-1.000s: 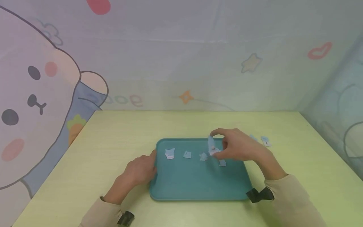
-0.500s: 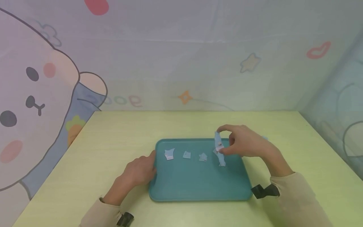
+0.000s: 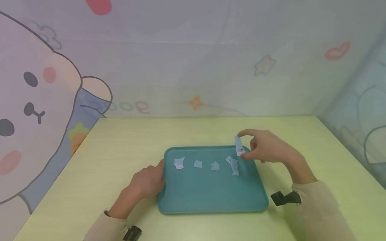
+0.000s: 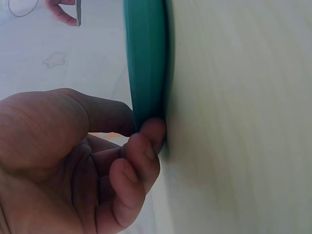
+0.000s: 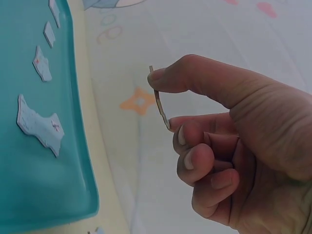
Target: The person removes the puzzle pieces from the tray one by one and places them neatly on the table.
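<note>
My left hand (image 3: 147, 180) grips the left rim of a teal tray (image 3: 211, 197). In the left wrist view its thumb lies on one side of the rim and the fingertips (image 4: 151, 131) on the other. At the tray's back right corner, my right hand (image 3: 268, 147) holds up a light-blue puzzle piece (image 3: 239, 145) with a pale lower end. The right wrist view shows this thin, slightly bowed piece (image 5: 161, 105) edge-on, pinched between thumb and forefinger. Several flat pieces lie in a row on the tray, among them a long irregular one (image 3: 233, 166) at the right end.
The tray lies on a pale yellow table (image 3: 135, 134). Behind it hangs a backdrop (image 3: 181, 67) with cartoon drawings. A small part of another piece (image 5: 99, 230) shows past the tray's edge in the right wrist view.
My right hand has moved right and back with the puzzle piece, from over the tray to its back right corner. The long piece on the tray is now uncovered. The left hand stays put.
</note>
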Available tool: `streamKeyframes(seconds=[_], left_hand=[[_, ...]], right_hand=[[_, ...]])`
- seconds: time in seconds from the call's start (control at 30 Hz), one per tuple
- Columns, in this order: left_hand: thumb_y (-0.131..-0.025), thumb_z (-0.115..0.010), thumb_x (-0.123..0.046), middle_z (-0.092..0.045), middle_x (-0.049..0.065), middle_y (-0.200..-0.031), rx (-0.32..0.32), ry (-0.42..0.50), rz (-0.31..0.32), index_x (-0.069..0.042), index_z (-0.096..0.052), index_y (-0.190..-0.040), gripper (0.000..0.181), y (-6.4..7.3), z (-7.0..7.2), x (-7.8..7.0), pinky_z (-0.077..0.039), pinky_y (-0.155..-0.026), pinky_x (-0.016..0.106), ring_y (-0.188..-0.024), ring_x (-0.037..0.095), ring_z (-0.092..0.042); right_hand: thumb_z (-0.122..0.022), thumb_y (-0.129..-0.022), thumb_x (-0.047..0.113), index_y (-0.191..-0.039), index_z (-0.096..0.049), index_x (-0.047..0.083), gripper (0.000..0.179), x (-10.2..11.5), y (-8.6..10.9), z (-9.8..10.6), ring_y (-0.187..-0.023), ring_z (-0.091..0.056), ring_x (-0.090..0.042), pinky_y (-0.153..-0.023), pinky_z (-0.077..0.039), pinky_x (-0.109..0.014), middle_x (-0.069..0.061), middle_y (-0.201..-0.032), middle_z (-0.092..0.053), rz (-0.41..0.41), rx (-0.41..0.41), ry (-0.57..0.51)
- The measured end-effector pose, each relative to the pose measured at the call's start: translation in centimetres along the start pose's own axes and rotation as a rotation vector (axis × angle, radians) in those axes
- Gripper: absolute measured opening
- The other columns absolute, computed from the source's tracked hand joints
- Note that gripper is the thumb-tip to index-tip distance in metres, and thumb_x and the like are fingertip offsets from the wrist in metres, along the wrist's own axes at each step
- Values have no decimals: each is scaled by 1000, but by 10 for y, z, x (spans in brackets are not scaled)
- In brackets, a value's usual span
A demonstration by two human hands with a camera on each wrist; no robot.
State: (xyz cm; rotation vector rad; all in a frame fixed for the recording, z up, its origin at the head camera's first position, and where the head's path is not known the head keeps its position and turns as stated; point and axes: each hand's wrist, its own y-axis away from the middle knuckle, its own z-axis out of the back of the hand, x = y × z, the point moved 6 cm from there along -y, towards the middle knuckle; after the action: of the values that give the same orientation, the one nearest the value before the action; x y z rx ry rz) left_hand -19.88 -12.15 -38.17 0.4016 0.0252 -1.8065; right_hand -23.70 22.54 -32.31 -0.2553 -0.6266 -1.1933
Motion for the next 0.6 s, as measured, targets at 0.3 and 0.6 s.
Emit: streamKeyframes(seconds=[0.3,0.6], left_hand=[[-101,-55,-8,-55,8,-77,5,6,5,9,-37,-157,61,1,0,0,-38,-54,32,-64,20,-53],[-102,-55,-9,-55,8,-77,12,6,12,9,-36,-158,62,0,-1,0,-38,-54,31,-65,19,-53]], right_hand=[[-79,-88,25,-151,-49,13,70,-21,3,10,-54,-57,-22,-65,-52,-37,-6,-74,-64,-48,7,18],[-75,-91,26,-150,-47,16,66,-52,9,24,-54,-54,-21,-70,-47,-37,-6,-73,-64,-93,-10,46]])
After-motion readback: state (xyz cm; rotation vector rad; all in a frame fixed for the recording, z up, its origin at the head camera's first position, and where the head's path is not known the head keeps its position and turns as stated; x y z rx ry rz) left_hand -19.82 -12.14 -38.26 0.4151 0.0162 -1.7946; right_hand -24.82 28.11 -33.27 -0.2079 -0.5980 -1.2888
